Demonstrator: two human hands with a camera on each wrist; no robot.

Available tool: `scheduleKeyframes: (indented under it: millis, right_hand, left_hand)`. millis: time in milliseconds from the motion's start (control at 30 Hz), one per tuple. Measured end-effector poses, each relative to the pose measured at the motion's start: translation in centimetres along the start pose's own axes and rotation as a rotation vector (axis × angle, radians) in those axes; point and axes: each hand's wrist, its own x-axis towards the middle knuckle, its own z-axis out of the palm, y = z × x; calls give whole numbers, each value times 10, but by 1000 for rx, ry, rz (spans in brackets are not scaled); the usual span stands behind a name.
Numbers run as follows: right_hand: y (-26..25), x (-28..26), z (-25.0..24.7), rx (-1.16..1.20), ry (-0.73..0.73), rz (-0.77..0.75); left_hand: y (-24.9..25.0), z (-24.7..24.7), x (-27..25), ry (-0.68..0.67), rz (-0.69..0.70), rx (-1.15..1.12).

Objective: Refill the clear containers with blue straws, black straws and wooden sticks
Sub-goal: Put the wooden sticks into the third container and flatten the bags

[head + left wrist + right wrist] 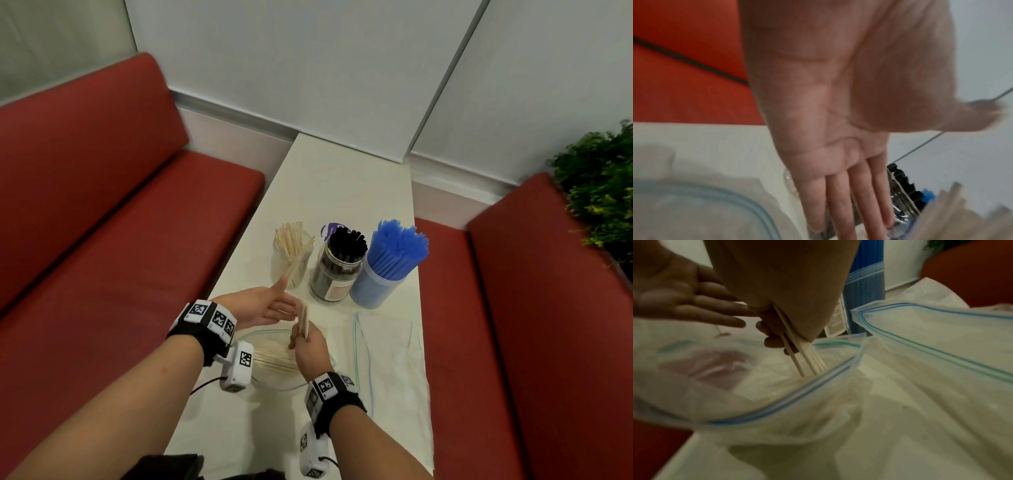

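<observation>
Three clear containers stand in a row on the white table (342, 178): one with wooden sticks (294, 253), one with black straws (337, 267), one packed with blue straws (387, 263). My right hand (308, 346) grips a small bunch of wooden sticks (304, 320) upright above an open zip bag (274, 370) that holds more sticks; the bunch (803, 356) pokes out below my fingers. My left hand (270, 305) is held flat, palm up, fingers straight (838, 194), just left of the bunch and in front of the stick container, holding nothing.
A second, flat zip bag (387, 349) lies on the table right of the first, seen again in the right wrist view (941, 340). Red benches (120, 222) flank the narrow table on both sides. A green plant (603, 178) is at the far right.
</observation>
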Motion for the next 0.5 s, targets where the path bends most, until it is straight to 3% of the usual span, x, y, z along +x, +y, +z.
scheduleKeyframes:
  millis: [100,233,300,500]
  right_hand:
    - [-24,10,-1,98,57,-63]
    - [-54,15,3,103,17,-173]
    - [-62,14,3,175,4,-144]
    - [-55,9,-13,283,-42,-67]
  left_hand:
    - [-1,15,6,-107,130,86]
    - [23,36,13,158,244,233]
    - [32,40,16,258,310,234]
    - [57,53,17,303,436,-9]
